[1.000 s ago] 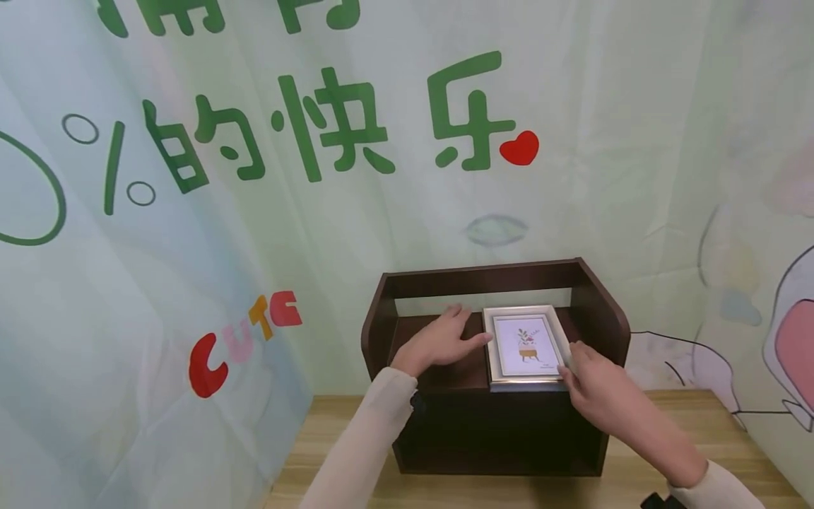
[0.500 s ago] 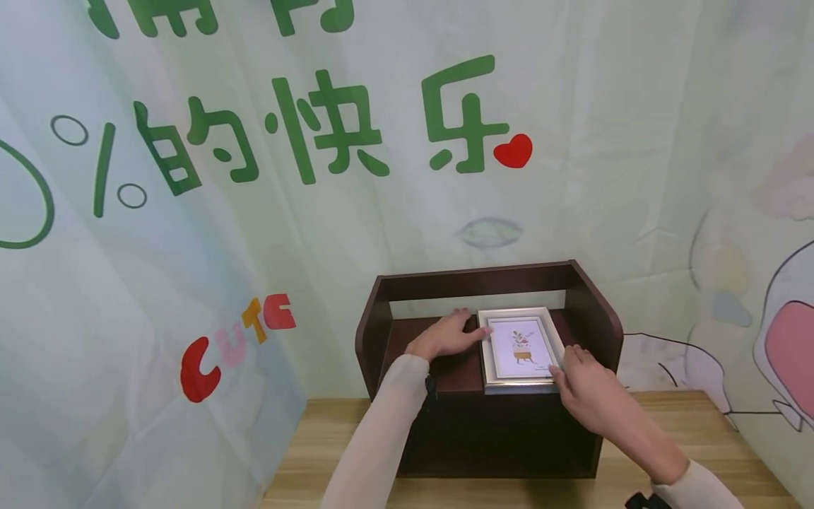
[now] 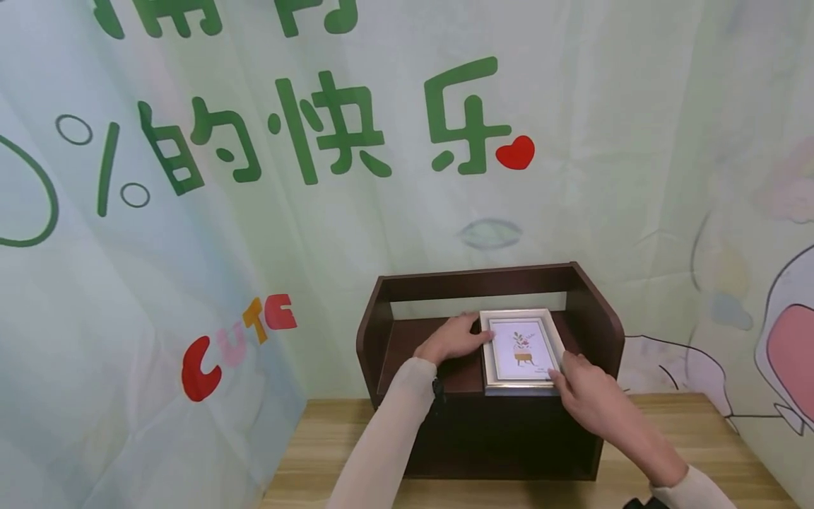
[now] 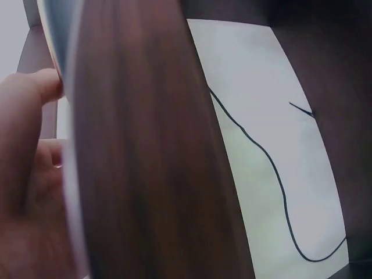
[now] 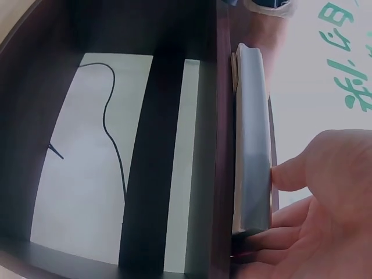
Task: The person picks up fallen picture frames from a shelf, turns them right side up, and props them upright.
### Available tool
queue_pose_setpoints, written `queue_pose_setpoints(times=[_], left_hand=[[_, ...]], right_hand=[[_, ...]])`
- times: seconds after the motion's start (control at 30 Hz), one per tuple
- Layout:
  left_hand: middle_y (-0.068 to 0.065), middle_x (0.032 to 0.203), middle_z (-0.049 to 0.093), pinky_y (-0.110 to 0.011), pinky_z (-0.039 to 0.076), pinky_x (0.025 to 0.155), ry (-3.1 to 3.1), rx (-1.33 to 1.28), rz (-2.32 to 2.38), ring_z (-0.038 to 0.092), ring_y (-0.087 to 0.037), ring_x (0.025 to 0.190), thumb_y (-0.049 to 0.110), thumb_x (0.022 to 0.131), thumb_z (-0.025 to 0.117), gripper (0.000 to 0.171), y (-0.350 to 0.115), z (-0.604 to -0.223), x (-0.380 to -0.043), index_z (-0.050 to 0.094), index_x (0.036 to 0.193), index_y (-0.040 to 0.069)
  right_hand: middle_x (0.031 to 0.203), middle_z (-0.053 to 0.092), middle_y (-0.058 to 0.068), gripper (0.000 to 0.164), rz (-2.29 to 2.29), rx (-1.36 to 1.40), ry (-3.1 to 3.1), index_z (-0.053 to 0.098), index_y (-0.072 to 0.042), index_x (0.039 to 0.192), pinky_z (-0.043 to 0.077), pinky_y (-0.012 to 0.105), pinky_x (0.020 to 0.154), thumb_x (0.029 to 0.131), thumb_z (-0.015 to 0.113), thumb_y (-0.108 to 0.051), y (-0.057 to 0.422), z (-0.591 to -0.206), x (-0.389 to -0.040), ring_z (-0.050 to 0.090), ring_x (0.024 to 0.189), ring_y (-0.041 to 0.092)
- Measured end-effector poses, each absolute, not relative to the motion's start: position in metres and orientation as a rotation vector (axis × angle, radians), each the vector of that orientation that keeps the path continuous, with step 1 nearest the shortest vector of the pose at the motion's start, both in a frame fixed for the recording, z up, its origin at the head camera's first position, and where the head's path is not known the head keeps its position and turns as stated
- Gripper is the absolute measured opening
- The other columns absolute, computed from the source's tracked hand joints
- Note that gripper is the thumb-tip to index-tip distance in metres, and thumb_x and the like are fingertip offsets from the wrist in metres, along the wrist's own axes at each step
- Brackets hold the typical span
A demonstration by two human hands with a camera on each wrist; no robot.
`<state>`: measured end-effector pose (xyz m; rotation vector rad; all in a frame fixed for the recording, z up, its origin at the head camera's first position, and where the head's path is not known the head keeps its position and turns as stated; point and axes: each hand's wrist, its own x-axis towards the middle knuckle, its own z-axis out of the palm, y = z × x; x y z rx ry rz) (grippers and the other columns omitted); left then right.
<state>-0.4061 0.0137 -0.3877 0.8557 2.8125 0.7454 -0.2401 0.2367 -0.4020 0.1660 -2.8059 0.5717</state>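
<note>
A picture frame (image 3: 518, 350) with a pale metallic border lies flat on the dark brown wooden shelf (image 3: 407, 339), a potted-plant print inside it. My left hand (image 3: 453, 339) holds the frame's left side, thumb on the border and fingers curled at the far left edge. Along the right side, near the front corner, my right hand (image 3: 591, 392) grips it with the thumb on top. In the right wrist view the frame's thick side (image 5: 253, 139) shows, and the fingers (image 5: 279, 235) reach down by its lower edge.
The shelf has raised side panels (image 3: 594, 311) and a back rail (image 3: 477, 283). Under its top board is a lower compartment. It stands on a wood-grain table (image 3: 331, 438) before a printed curtain (image 3: 407, 212).
My left hand has shifted right and its fingers have bent in against the frame's left edge. The right hand keeps its grip, and the frame lies nearly where it was.
</note>
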Motion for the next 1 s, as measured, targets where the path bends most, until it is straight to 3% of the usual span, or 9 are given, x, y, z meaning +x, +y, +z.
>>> queue_pose_setpoints(times=[0.17, 0.37, 0.47, 0.57, 0.7, 0.77, 0.83, 0.9, 1.0], left_hand=[[-0.008, 0.151, 0.062, -0.043, 0.049, 0.117, 2.822, 0.810, 0.808, 0.061, -0.023, 0.136, 0.044, 0.108, 0.054, 0.056, 0.015, -0.388, -0.402, 0.049, 0.158, 0.018], [-0.006, 0.150, 0.063, -0.042, 0.050, 0.115, 2.860, 0.777, 0.878, 0.063, -0.020, 0.134, 0.043, 0.107, 0.056, 0.055, 0.014, -0.389, -0.394, 0.050, 0.157, 0.020], [-0.007, 0.153, 0.061, -0.044, 0.050, 0.116, 2.861, 0.759, 0.986, 0.061, -0.021, 0.136, 0.040, 0.107, 0.058, 0.056, 0.013, -0.386, -0.389, 0.050, 0.158, 0.017], [-0.007, 0.154, 0.061, -0.040, 0.053, 0.110, 2.883, 0.744, 1.076, 0.063, -0.014, 0.126, 0.037, 0.106, 0.059, 0.056, 0.013, -0.382, -0.385, 0.051, 0.157, 0.016], [-0.009, 0.106, 0.075, -0.031, 0.053, 0.073, 2.917, 0.714, 1.137, 0.056, -0.011, 0.071, 0.035, 0.106, 0.057, 0.059, 0.013, -0.375, -0.381, 0.047, 0.159, 0.013], [-0.006, 0.078, 0.065, -0.028, 0.043, 0.057, 2.921, 0.703, 1.173, 0.043, -0.011, 0.053, 0.034, 0.106, 0.057, 0.060, 0.014, -0.372, -0.379, 0.045, 0.160, 0.011], [-0.004, 0.066, 0.054, -0.025, 0.037, 0.050, 2.914, 0.684, 1.229, 0.038, -0.012, 0.047, 0.033, 0.107, 0.057, 0.059, 0.014, -0.370, -0.377, 0.045, 0.160, 0.010], [-0.008, 0.070, 0.061, -0.024, 0.037, 0.051, 2.910, 0.666, 1.295, 0.043, -0.011, 0.051, 0.032, 0.107, 0.058, 0.058, 0.015, -0.368, -0.374, 0.046, 0.159, 0.009], [-0.015, 0.104, 0.077, -0.026, 0.047, 0.062, 2.914, 0.643, 1.387, 0.059, -0.014, 0.071, 0.032, 0.106, 0.061, 0.058, 0.016, -0.362, -0.371, 0.047, 0.158, 0.010]], right_hand=[[0.095, 0.069, 0.021, 0.028, 0.636, 0.172, -2.756, 0.061, 0.010, 0.115, 0.054, 0.047, 0.071, 0.102, 0.065, -0.015, 0.236, -0.404, -0.240, 0.063, 0.083, 0.029], [0.073, 0.046, 0.004, 0.012, 0.740, 0.123, -2.738, 0.061, 0.002, 0.103, 0.041, 0.033, 0.064, 0.102, 0.064, -0.010, 0.235, -0.407, -0.236, 0.048, 0.071, 0.020], [0.083, 0.061, 0.014, 0.020, 0.787, 0.106, -2.713, 0.062, 0.008, 0.115, 0.045, 0.033, 0.064, 0.101, 0.064, -0.007, 0.235, -0.407, -0.234, 0.053, 0.075, 0.021], [0.113, 0.070, 0.033, 0.036, 0.818, 0.097, -2.680, 0.059, 0.015, 0.131, 0.051, 0.035, 0.067, 0.100, 0.065, -0.003, 0.235, -0.406, -0.233, 0.062, 0.083, 0.026], [0.133, 0.064, 0.039, 0.049, 0.832, 0.100, -2.639, 0.053, 0.018, 0.141, 0.056, 0.041, 0.072, 0.098, 0.066, 0.000, 0.236, -0.404, -0.232, 0.067, 0.090, 0.030], [0.133, 0.064, 0.039, 0.048, 0.848, 0.101, -2.624, 0.054, 0.016, 0.141, 0.057, 0.042, 0.073, 0.097, 0.066, 0.001, 0.238, -0.404, -0.232, 0.067, 0.089, 0.030], [0.133, 0.065, 0.038, 0.048, 0.873, 0.099, -2.613, 0.055, 0.015, 0.141, 0.060, 0.046, 0.075, 0.096, 0.066, 0.002, 0.238, -0.403, -0.232, 0.068, 0.090, 0.031], [0.134, 0.064, 0.038, 0.048, 0.904, 0.104, -2.598, 0.056, 0.014, 0.141, 0.062, 0.051, 0.081, 0.096, 0.066, 0.003, 0.239, -0.403, -0.232, 0.071, 0.095, 0.035], [0.136, 0.063, 0.038, 0.049, 0.951, 0.108, -2.573, 0.054, 0.013, 0.143, 0.062, 0.056, 0.088, 0.097, 0.066, 0.003, 0.240, -0.402, -0.233, 0.073, 0.108, 0.044]])
